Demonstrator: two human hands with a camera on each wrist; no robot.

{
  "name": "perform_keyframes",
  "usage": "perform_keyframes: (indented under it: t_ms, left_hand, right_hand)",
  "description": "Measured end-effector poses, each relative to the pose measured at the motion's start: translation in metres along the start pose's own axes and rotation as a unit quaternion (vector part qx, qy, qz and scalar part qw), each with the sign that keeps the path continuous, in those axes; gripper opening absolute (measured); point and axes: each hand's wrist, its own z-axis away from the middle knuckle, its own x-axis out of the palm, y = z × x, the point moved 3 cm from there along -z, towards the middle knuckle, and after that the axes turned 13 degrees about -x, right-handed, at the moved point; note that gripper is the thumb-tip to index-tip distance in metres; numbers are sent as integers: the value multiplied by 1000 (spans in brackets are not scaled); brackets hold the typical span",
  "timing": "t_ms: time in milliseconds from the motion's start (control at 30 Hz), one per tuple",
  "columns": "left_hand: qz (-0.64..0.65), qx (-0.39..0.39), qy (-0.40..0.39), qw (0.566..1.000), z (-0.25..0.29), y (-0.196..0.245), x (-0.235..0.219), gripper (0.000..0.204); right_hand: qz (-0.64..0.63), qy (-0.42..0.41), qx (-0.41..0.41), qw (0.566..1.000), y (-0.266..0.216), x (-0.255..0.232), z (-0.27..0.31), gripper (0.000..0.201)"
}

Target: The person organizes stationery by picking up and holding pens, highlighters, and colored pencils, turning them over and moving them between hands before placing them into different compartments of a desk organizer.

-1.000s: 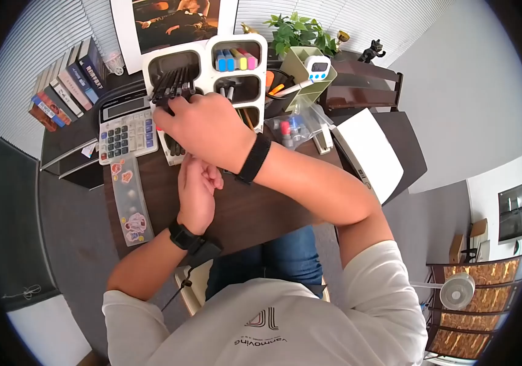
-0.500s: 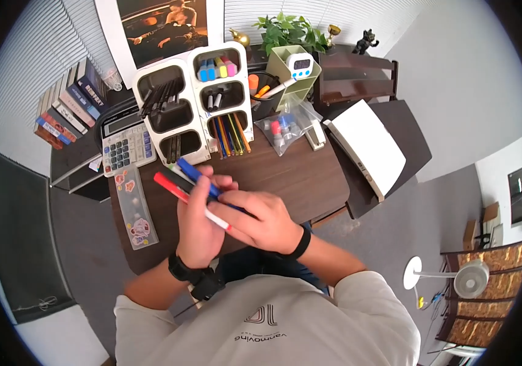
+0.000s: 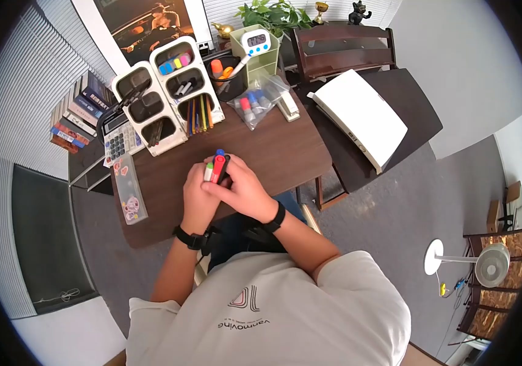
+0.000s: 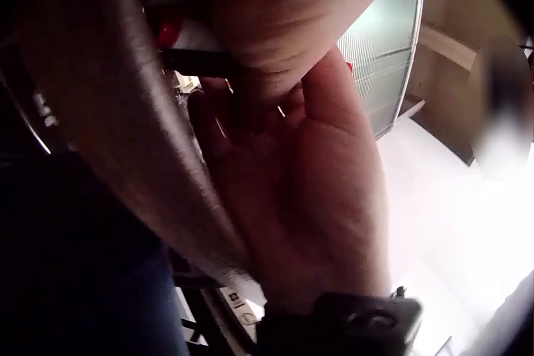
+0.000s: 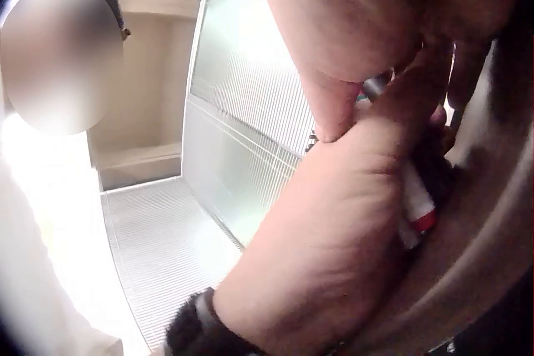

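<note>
A small bundle of markers stands up between my two hands over the near part of the desk. It includes a red marker [image 3: 218,166], a green-capped marker [image 3: 208,172], a blue one [image 3: 220,152] and a black one beside the red. My left hand [image 3: 198,194] wraps the bundle from the left. From the other side my right hand [image 3: 247,190] grips it, thumb across the front. In the right wrist view a white marker with a red end [image 5: 422,218] pokes out below the hands. The lower parts of the bundle are mostly hidden by the palms.
Behind the hands stands a white organizer [image 3: 167,135] with pens, highlighters and pencils [image 3: 198,116]. Right of it are a black mesh cup [image 3: 231,91], a bag of bottles [image 3: 253,107] and a stapler [image 3: 288,107]. A calculator [image 3: 120,145] and a stickered case [image 3: 128,192] lie left.
My right hand has come back from the organizer's black pens to join the left. The markers, fanned out half a second ago, are now gathered upright between both hands. The head view has shifted.
</note>
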Motion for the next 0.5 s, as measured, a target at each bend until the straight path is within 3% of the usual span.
perform_keyframes:
  t_ms: [33,67,233,333,500]
  left_hand:
    - [-1,1,2,1000,0,-4,3,39]
    - [-46,18,18,999,0,-7,5,40]
    - [-173,118,63,976,0,-2,7,42]
    - [-200,90,77,973,2,-2,11,40]
    - [-220,64,70,971,7,-1,14,39]
  right_hand:
    - [-49,-1,38,998,2,0,1,53]
    - [-66,16,19,998,-1,-2,0,42]
    - [-170,35,68,982,13,-6,3,30]
    - [-318,78,128,936,25,-5,5,25]
    - [-313,29,124,941,25,-10,1,23]
